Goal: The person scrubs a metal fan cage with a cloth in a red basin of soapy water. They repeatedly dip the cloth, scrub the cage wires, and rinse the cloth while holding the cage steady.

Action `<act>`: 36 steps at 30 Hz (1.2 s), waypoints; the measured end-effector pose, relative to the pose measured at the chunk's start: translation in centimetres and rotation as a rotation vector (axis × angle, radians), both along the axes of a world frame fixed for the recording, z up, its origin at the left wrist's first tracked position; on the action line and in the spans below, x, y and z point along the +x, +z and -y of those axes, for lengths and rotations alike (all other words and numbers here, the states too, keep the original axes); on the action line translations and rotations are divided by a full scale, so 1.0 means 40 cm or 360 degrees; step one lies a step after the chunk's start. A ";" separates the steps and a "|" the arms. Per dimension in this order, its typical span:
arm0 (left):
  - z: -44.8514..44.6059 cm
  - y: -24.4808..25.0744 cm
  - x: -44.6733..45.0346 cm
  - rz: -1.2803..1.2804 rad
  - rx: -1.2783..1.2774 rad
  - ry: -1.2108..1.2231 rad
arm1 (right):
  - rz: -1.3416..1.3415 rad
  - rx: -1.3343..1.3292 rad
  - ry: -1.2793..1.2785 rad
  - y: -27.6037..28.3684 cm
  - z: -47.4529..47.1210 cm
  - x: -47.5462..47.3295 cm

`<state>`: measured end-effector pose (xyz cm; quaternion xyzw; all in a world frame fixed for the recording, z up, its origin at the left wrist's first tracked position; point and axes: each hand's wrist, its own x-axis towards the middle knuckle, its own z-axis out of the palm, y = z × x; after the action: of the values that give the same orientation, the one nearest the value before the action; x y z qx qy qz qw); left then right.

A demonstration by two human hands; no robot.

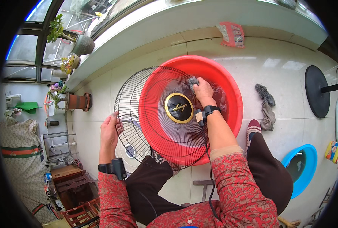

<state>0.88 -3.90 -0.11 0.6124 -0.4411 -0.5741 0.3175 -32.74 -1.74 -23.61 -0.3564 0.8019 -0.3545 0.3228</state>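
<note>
A round black wire fan grille (146, 119) with a gold-rimmed black center badge (179, 108) lies tilted across a large red plastic basin (234, 85). My left hand (110, 129) pinches the grille's outer rim on the left side, outside the basin. In my right hand (203, 90) is a grey steel wool scrubber (193, 83), pressed against the upper right part of the grille's wires. Sudsy water (219, 94) shows in the basin beyond my right hand. Under the grille's lower left lies a pale fan grille or cover (126, 165) on the floor, partly hidden by the wires.
On the tiled floor to the right lie a dark scrubber (265, 94), a grey cloth (267, 116), a blue basin (311, 162) holding water, a yellow detergent bottle (334, 152) and a black round stand base (315, 91). A pink plastic bag (234, 34) lies by the ledge; potted plants (83, 45) stand at left.
</note>
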 end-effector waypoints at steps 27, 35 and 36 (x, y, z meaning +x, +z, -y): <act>-0.037 -0.014 0.089 -0.0102 -0.0018 0.0249 | 0.0207 -0.0072 -0.0396 -0.060 -0.258 0.034; -0.029 0.005 -0.004 0.0127 -0.0166 0.0145 | -0.0249 -0.0315 -0.0132 -0.026 -0.123 0.100; -0.030 0.005 -0.009 0.0136 -0.0175 0.0161 | -0.0187 -0.0126 -0.0111 -0.032 -0.103 0.060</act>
<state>0.53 -2.71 0.09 0.6395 -0.4535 -0.5056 0.3602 -30.34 2.37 -24.89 -0.3609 0.8169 -0.3754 0.2482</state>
